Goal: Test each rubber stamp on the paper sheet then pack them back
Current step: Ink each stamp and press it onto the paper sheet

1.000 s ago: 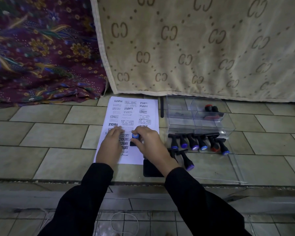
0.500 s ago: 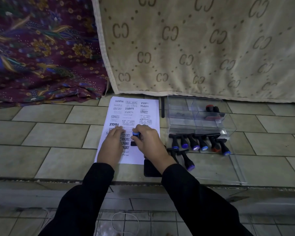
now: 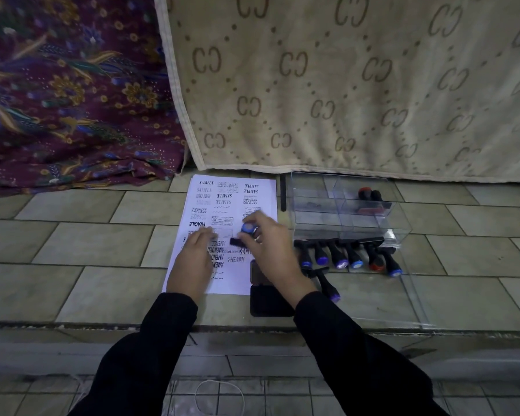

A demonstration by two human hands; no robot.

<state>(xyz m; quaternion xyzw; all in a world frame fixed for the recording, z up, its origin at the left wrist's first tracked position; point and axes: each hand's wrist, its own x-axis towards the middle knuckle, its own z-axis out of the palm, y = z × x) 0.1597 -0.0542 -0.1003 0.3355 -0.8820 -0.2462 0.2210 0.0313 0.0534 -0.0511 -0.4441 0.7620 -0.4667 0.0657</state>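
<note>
A white paper sheet (image 3: 231,190) covered with stamp prints lies on the tiled floor. My left hand (image 3: 194,262) rests flat on its lower left part, fingers spread. My right hand (image 3: 269,247) grips a black rubber stamp with a blue cap (image 3: 246,232), tilted and lifted just off the paper near a "FAX OUT" print. A row of several stamps (image 3: 347,255) lies right of the sheet, with one more stamp (image 3: 327,286) in front. A clear plastic box (image 3: 321,211) behind them holds a red-topped stamp (image 3: 368,196). A black ink pad (image 3: 267,298) sits under my right wrist.
A beige patterned blanket (image 3: 342,85) hangs down behind the box and paper; a purple floral cloth (image 3: 66,100) lies at the back left. The clear box lid (image 3: 415,295) lies flat at the right. A step edge (image 3: 72,325) runs across in front.
My right hand has lifted and tilted the blue-capped stamp off the paper, moving it slightly away from me. A fresh "FAX OUT" print shows. My left hand stays on the sheet.
</note>
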